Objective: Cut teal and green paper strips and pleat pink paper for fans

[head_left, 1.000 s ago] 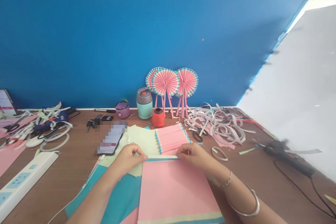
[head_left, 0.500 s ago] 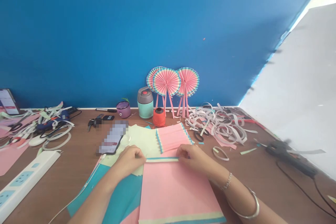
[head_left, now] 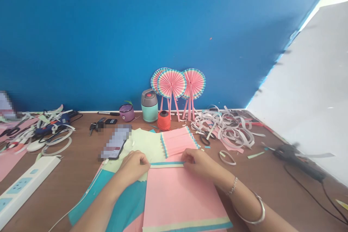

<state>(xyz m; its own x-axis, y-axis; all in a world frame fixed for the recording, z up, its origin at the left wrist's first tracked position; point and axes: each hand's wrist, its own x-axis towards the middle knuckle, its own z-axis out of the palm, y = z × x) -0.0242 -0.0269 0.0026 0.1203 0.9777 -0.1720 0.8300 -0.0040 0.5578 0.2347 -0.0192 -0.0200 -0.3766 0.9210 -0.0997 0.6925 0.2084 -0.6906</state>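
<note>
A pink paper sheet with cream and teal bands along its near edge lies in front of me. Its far edge shows a narrow teal-and-cream folded strip. At the left end of that strip, my left hand pinches the paper between thumb and fingers. My right hand is closed on the strip's other end, its fingertips partly hidden. Just beyond lies a pleated pink paper with teal-striped edges. Pale green sheets and teal sheets are beneath and to the left.
Three pink paper fans lean against the blue wall, by a mint flask and red thread spool. Paper strips and scissors are at right, near a glue gun. A phone and power strip lie left.
The whole view has shifted slightly. Both hands stay at the ends of the folded strip, with no clear change in their hold.
</note>
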